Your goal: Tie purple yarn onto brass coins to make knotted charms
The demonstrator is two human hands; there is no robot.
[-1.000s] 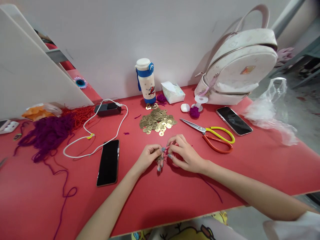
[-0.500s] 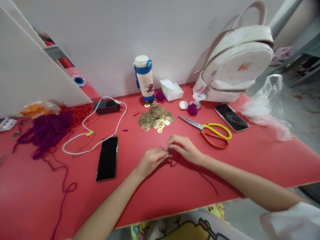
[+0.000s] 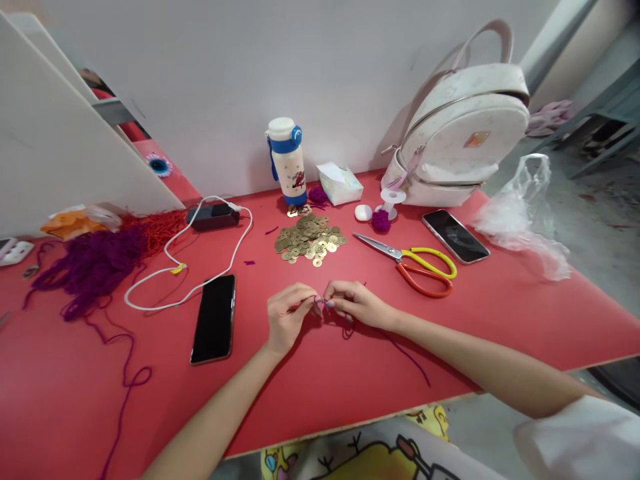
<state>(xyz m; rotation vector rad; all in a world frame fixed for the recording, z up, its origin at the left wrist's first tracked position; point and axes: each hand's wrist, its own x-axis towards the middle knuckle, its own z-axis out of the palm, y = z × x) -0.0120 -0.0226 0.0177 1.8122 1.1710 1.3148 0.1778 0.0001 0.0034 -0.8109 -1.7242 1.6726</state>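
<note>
Above the red table, my left hand [image 3: 289, 319] pinches a piece of purple yarn [image 3: 413, 361] between thumb and fingers. My right hand [image 3: 359, 304] grips the same yarn close by, fingertips almost meeting the left ones. A short stretch of yarn shows between them; whether it holds a knot is too small to tell. Under the right hand hangs a small loop, and the loose tail trails toward the front edge. Beyond the hands lies a pile of brass-coloured coins with holes [image 3: 310, 237]. Scissors [image 3: 407, 260] with yellow and orange handles rest to the right, blades partly apart.
Phones lie left [image 3: 214, 319] and right [image 3: 456, 236]. A power bank [image 3: 214, 217] trails a white cable. Purple yarn [image 3: 100, 263] heaps at far left. Along the back stand a bottle [image 3: 289, 163], a tissue pack [image 3: 341, 185], a spool [image 3: 393, 197] and a white backpack [image 3: 460, 140]; a plastic bag [image 3: 520, 220] is right.
Both hands have shifted a little left, my left hand turning more upright. The yarn between the fingertips now shows more clearly. The whole view has moved slightly.
</note>
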